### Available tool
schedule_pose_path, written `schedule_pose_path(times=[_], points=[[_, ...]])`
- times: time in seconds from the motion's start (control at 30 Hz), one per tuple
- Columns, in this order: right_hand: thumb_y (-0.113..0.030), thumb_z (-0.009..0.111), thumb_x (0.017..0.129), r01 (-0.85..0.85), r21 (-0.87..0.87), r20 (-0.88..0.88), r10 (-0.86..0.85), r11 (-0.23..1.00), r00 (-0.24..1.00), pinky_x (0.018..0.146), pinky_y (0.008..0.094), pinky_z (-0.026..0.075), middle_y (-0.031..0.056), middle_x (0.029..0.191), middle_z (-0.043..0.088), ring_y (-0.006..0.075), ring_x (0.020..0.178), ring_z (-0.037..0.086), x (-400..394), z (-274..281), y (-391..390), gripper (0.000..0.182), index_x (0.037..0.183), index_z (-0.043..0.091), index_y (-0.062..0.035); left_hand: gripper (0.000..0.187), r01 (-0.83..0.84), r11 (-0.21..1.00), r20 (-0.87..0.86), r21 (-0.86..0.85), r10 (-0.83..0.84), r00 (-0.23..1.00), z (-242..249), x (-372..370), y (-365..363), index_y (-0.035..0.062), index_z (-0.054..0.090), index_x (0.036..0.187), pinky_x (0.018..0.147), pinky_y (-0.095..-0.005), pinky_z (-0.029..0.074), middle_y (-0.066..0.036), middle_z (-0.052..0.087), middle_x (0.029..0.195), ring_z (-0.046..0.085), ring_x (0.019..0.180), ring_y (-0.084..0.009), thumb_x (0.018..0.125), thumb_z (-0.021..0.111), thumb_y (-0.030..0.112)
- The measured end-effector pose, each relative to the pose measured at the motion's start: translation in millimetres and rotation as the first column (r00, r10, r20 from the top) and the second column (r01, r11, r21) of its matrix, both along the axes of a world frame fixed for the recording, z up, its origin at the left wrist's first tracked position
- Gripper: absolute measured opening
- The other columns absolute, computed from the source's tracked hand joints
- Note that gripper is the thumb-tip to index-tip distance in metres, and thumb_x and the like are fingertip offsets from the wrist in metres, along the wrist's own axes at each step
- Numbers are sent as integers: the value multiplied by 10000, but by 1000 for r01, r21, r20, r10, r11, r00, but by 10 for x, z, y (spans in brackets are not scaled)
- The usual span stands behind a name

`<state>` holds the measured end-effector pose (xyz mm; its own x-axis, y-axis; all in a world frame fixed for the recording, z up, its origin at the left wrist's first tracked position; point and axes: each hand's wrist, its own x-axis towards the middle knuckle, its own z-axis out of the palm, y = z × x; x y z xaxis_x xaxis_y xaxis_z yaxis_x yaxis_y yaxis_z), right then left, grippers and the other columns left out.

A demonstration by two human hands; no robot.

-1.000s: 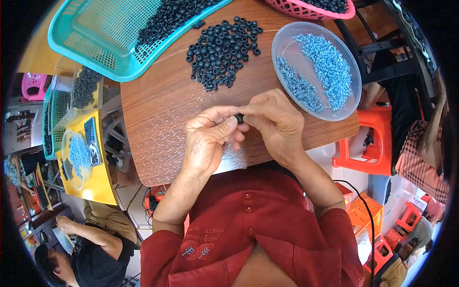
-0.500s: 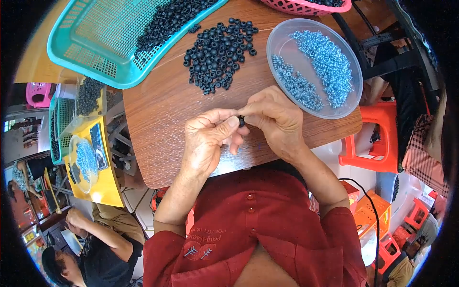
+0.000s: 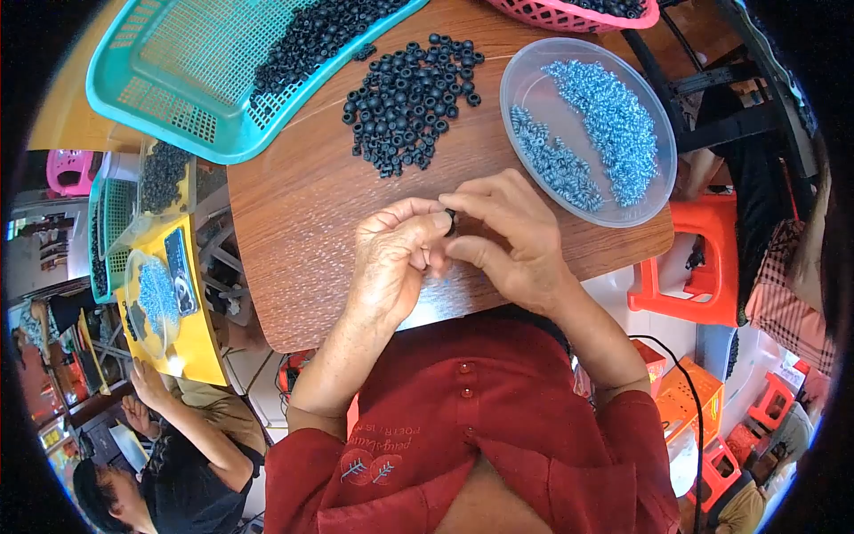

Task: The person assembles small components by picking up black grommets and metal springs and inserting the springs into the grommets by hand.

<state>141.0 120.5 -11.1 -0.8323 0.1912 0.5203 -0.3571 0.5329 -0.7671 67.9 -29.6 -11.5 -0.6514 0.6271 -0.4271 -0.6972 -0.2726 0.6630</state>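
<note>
My left hand [image 3: 391, 254] is closed in a pinch around a small round black part [image 3: 451, 222], mostly covered by the fingers. Close against it on the right is my right hand [image 3: 511, 236]; its index fingertip reaches the top of the part while the thumb stands apart below. Beyond both hands lies a loose pile of black hollow round parts [image 3: 405, 102] on the brown wooden table [image 3: 294, 222]. To the right of the pile, a clear round plastic lid or tray [image 3: 583, 53] carries two heaps of small shiny blue coil-like pieces [image 3: 609, 125].
A teal plastic basket [image 3: 178, 142] with more black parts is at the far left, and a pink basket [image 3: 578, 16] at the far edge. A co-worker [image 3: 178, 463] sits at a yellow table [image 3: 200, 329] on the left. A red stool [image 3: 694, 267] stands at right.
My right thumb has come away from the black part and dropped lower, opening the right hand's pinch. My left hand keeps its hold. The co-worker's hands have shifted.
</note>
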Motion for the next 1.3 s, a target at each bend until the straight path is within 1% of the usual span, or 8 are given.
schedule_pose_path(times=[0.2, 0.33, 0.43, 0.5, 0.7, 1.13, 1.2, 1.3], points=[[-76, 730, 640, 58, 266, -85, -37, 962, 996, 649, 380, 462, 114, 879, 588, 304, 780, 539, -73, -47, -37, 397, 1005, 599, 6, 133, -97, 993, -119, -73, 88, 989, 20, 45, 90, -42, 640, 934, 617, -240, 484, -55, 631, 776, 591, 691, -102, 820, 660, 22], [-66, 727, 623, 77, 285, -127, -41, 955, 991, 635, 371, 463, 122, 876, 593, 300, 769, 544, -93, -78, -21, 389, 983, 602, 13, 126, -58, 996, -134, -74, 48, 990, 47, 44, 88, -44, 640, 931, 623, -259, 497, -64, 636, 788, 604, 692, -125, 848, 644, 51], [-50, 727, 602, 101, 254, -191, -52, 962, 980, 624, 373, 464, 129, 870, 602, 300, 746, 550, -97, -95, 0, 394, 969, 606, 26, 164, -21, 998, -76, 61, 26, 997, 9, 38, 9, -48, 640, 927, 622, -271, 505, -94, 653, 822, 614, 673, -143, 883, 628, 109], [-30, 726, 593, 84, 190, -156, -55, 978, 986, 611, 373, 466, 134, 857, 612, 299, 729, 556, -92, -93, -7, 386, 956, 612, 34, 213, 57, 998, -141, -16, -59, 988, 26, 43, -39, -63, 637, 918, 611, -279, 511, -119, 661, 822, 619, 635, -165, 912, 601, 147], [-14, 728, 584, 32, 164, -169, -4, 986, 986, 585, 360, 464, 129, 829, 612, 283, 708, 554, -116, -100, -51, 380, 944, 620, 39, 220, -14, 997, -313, -74, -10, 950, 42, 114, -22, -88, 637, 881, 566, -263, 505, -141, 656, 757, 619, 606, -177, 930, 566, 114], [25, 649, 626, 94, 210, -228, -45, 973, 973, 517, 331, 435, 131, 771, 623, 258, 613, 553, -140, -179, -113, 273, 898, 649, 50, 198, -32, 997, -156, -74, 20, 988, 39, 83, 9, -67, 624, 845, 509, -253, 492, -147, 649, 747, 623, 585, -194, 920, 574, 110], [-4, 698, 528, 88, 246, -275, -17, 965, 961, 498, 357, 411, 98, 715, 527, 260, 590, 485, -146, -199, -90, 393, 907, 605, 45, 217, 3, 993, -145, -119, -21, 989, 15, 90, 13, -57, 628, 847, 511, -251, 484, -143, 653, 749, 618, 584, -182, 930, 564, 133], [-12, 698, 527, 68, 306, -235, 6, 950, 972, 510, 355, 413, 110, 726, 519, 268, 612, 485, -142, -154, -17, 428, 937, 592, 53, 245, 81, 981, -235, -175, -122, 964, -17, 43, 17, -51, 632, 847, 523, -251, 480, -139, 655, 750, 614, 589, -172, 935, 565, 167]])
